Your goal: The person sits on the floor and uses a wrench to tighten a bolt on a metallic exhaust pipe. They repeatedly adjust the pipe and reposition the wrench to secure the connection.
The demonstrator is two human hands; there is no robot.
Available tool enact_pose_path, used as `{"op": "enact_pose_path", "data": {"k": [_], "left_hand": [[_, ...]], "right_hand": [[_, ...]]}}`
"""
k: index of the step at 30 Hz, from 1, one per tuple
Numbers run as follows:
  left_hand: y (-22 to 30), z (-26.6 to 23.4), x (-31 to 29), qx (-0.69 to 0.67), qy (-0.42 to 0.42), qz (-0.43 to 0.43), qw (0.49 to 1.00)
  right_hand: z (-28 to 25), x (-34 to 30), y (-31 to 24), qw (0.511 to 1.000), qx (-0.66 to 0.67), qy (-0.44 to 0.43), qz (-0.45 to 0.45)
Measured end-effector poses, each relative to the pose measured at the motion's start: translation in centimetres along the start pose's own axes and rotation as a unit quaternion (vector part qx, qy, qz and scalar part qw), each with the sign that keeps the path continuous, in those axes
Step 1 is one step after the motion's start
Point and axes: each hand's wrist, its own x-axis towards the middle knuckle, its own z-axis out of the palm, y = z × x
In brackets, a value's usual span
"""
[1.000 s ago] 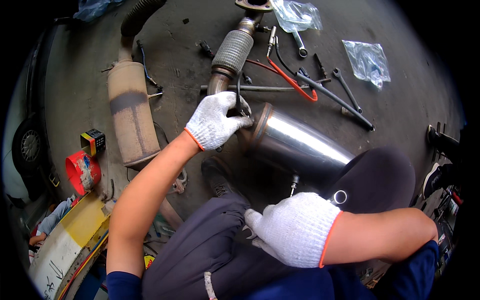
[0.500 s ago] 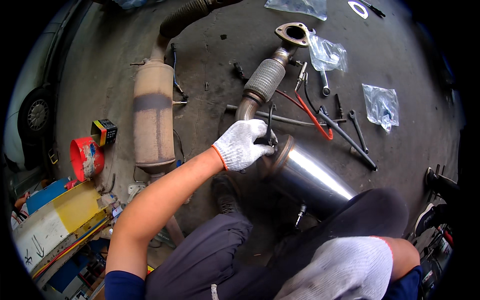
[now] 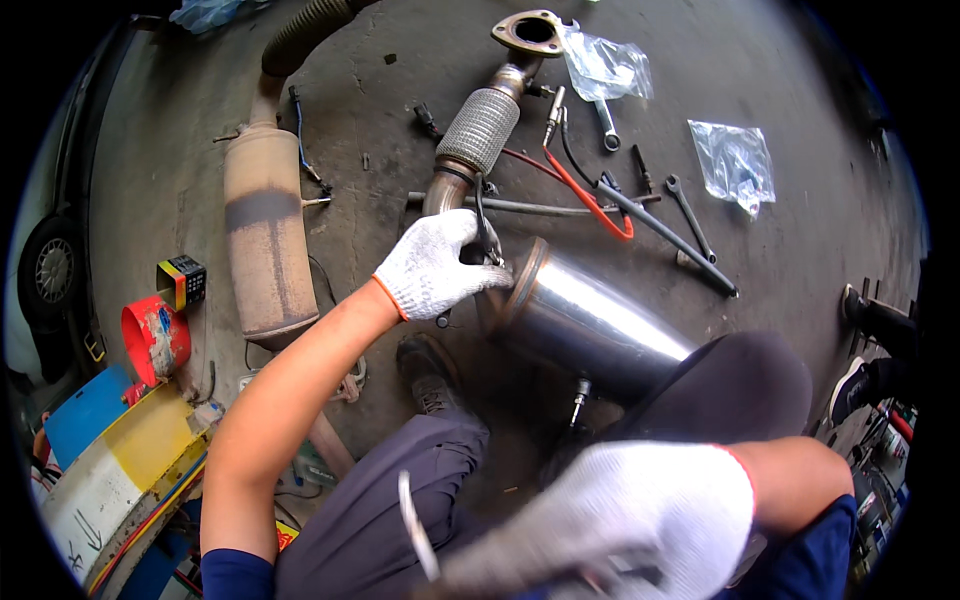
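Observation:
My left hand [image 3: 435, 265], in a white knit glove with an orange cuff, is closed in a pinch beside the bent exhaust pipe [image 3: 450, 188]. Between thumb and forefinger is a small metal fitting with a black lead [image 3: 482, 215], close to the end of the shiny exhaust canister [image 3: 590, 315]. The canister lies on its side, partly behind my right thigh. A flexible braided section [image 3: 480, 130] leads from the pipe up to a flange [image 3: 530, 33]. My right hand [image 3: 650, 500], gloved too, is low over my lap; motion smears its fingers.
An old rusty muffler [image 3: 268, 235] lies on the left. Beyond the canister are a red sleeved cable [image 3: 590, 197], a long grey bar [image 3: 680, 245], a wrench [image 3: 690, 215] and a plastic bag [image 3: 732, 165]. A red container [image 3: 157, 340] stands at far left.
The view has shifted, so the floor items sit farther left and higher. My left hand keeps its place at the pipe. My right hand has moved left across my lap, blurred.

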Motion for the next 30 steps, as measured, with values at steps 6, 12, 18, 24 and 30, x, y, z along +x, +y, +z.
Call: {"op": "enact_pose_path", "data": {"k": [6,12,18,24,30], "left_hand": [[0.8,-1.4,-0.5,-0.097,-0.056,-0.044,0.993],[1.2,-0.3,-0.5,-0.070,-0.016,-0.035,0.997],[1.2,-0.5,-0.4,0.024,0.000,-0.044,0.999],[0.7,-0.6,-0.1,-0.036,-0.023,0.026,0.999],[0.5,0.2,-0.3,-0.057,-0.006,-0.032,0.998]], "right_hand": [[1.2,1.0,2.0,0.909,-0.284,-0.055,0.300],[3.2,0.7,4.6,0.873,-0.334,-0.145,0.326],[3.3,0.9,4.8,0.862,-0.355,-0.157,0.326],[3.2,0.8,4.9,0.866,-0.354,-0.154,0.319],[2.8,1.0,4.2,0.867,-0.340,-0.151,0.331]]}}
